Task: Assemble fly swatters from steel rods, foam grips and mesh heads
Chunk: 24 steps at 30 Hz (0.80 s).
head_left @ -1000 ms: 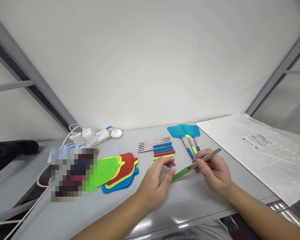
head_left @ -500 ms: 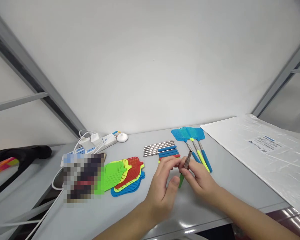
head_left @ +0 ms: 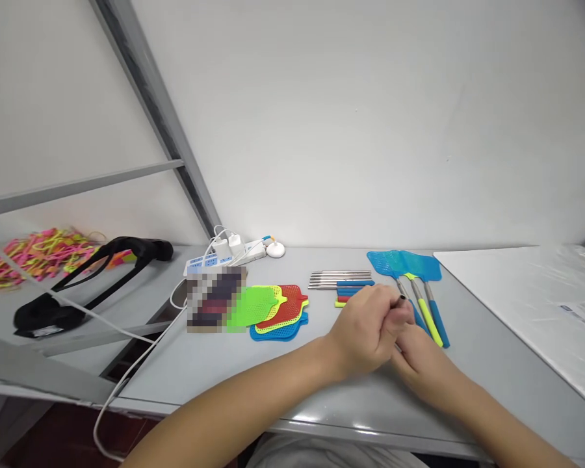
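Both of my hands are together above the front part of the table. My left hand [head_left: 368, 328] is wrapped round the upper part of a fly swatter handle [head_left: 402, 298], and only its dark end shows past the fingers. Below and against it, my right hand [head_left: 424, 361] is closed on the lower part, which is mostly hidden. Behind the hands lies a row of metal fly swatter handles [head_left: 326, 280] with blue, red and yellow grips. To the left, loose perforated swatter heads [head_left: 285, 302] in green, yellow, red and blue overlap. Whole swatters with blue heads [head_left: 404, 263] lie to the right.
A power strip [head_left: 209, 263] with white plugs and cables stands at the back left, near a round white device [head_left: 275, 249]. A black strap-like frame [head_left: 68, 312] and a colourful pile [head_left: 43, 257] lie beyond the metal post. A white wrapped sheet [head_left: 526, 292] covers the right side.
My left hand has closed over the upper part of the fly swatter handle, which stood exposed in my right hand before. The view has swung left, showing more of the left side.
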Tool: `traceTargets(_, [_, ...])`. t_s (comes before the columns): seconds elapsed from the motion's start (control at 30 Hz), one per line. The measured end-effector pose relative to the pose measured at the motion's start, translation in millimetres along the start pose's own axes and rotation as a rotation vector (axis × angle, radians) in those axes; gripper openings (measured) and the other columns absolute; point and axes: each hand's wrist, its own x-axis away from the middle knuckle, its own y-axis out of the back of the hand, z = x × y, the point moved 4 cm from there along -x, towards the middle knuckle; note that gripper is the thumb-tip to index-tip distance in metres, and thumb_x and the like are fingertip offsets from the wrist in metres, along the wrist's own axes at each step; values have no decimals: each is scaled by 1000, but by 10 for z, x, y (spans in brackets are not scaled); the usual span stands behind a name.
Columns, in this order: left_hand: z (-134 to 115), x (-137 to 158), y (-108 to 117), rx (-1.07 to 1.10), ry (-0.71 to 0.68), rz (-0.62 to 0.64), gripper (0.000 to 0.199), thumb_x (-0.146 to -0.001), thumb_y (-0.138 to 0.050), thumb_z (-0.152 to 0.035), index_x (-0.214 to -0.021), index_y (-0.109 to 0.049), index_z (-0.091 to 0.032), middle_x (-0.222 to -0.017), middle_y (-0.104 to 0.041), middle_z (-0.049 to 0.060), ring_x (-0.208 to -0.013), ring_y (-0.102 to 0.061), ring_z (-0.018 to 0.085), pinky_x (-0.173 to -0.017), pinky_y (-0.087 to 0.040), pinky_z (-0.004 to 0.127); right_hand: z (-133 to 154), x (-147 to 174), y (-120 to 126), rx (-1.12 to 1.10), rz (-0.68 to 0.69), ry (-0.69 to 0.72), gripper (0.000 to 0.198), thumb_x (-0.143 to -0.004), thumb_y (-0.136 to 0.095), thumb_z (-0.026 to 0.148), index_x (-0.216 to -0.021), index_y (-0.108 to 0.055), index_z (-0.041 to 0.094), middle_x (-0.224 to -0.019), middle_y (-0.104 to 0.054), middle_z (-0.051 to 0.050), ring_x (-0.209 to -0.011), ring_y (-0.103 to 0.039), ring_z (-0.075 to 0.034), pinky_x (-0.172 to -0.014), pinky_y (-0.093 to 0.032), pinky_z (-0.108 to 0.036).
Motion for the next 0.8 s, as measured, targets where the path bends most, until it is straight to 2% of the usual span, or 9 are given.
traceTargets(0.07, [75, 46, 46, 38, 35, -43, 33, -102, -26, -44, -83, -41, -23, -79, -60, 5, -71, -55, 17, -73, -45, 33, 18, -21, -60, 22, 101, -36, 23, -95, -48, 25, -113, -60, 21, -102, -69, -9, -87, -66, -26, -69, -51, -37])
traceTargets(0.17, [159, 72, 82, 68, 75, -100, 32, -103, -21, -41, -82, -36, -23, -73, -55, 2, -66, -52, 15, -67, -44, 30, 62, -47, -103, 34, 175, -45, 20, -94, -53, 27, -112, -61, 23, -109, -68, -9, -95, -65, -26, -76, -51, -37])
traceTargets(0.33, [200, 81, -5, 101, 94, -122, 34, -103, -23, -43, -79, -36, -23, -65, -52, -1, -58, -47, 13, -63, -40, 29, 51, -36, -117, -27, 225, -146, 19, -97, -49, 33, -101, -64, 22, -87, -71, -6, -73, -65, -22, -60, -47, -30])
traceTargets(0.43, [201, 102, -82, 132, 104, -105, 35, -103, -24, -45, -79, -36, -23, -62, -50, -2, -55, -47, 13, -61, -40, 29, 18, -16, -111, -55, 230, -190, 23, -97, -48, 36, -99, -64, 20, -78, -69, -5, -71, -64, -21, -58, -43, -28])
traceTargets(0.63, [271, 123, -128, 212, 154, -78, 34, -104, -25, -43, -79, -37, -23, -61, -48, -4, -54, -45, 12, -61, -39, 28, -19, -28, -94, 5, 286, -247, 29, -98, -45, 38, -94, -65, 17, -89, -69, -8, -80, -63, -21, -64, -41, -26])
traceTargets(0.8, [350, 161, -155, 285, 200, -72, 33, -104, -24, -44, -80, -35, -23, -64, -47, -4, -57, -48, 12, -62, -41, 29, -38, -44, -107, 69, 319, -250, 29, -99, -42, 32, -87, -64, 17, -85, -68, -7, -70, -59, -17, -58, -36, -25])
